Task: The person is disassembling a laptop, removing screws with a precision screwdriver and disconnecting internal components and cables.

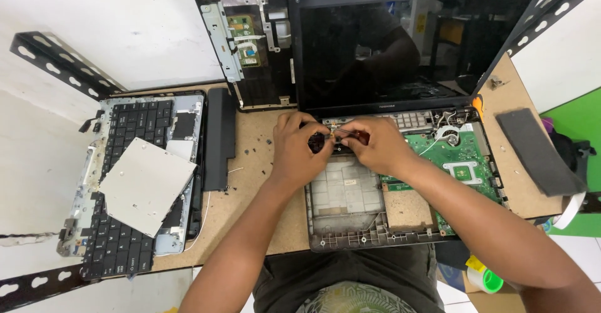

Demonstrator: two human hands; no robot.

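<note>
I have both hands down inside the opened laptop base (375, 225), working at a small dark part (318, 142) near the hinge edge, just under the black screen (400, 44). My left hand (295, 147) curls in from the near left, thumb and fingers narrowed around that dark piece so it sits between my fingertips. My right hand (374, 144) comes in from the right, fingers bent and pinched on something thin and pale that runs across to my left fingertips; it is too small for me to tell whether it is a wire or a bracket. I would judge the step to be freeing or seating this small part at the hinge. The next move seems to call for a steady pinch and a small, careful pull, not force.

Both forearms slant up from the bottom edge and meet, wrists low over the bare plastic tray, knuckles nearly touching. Just right of my right fingers lies the green circuit board (466, 159). Well left of my left fingers rest a black battery bar (220, 138) and the removed keyboard (128, 181) with a flat silver drive (147, 184) on top of it
</note>
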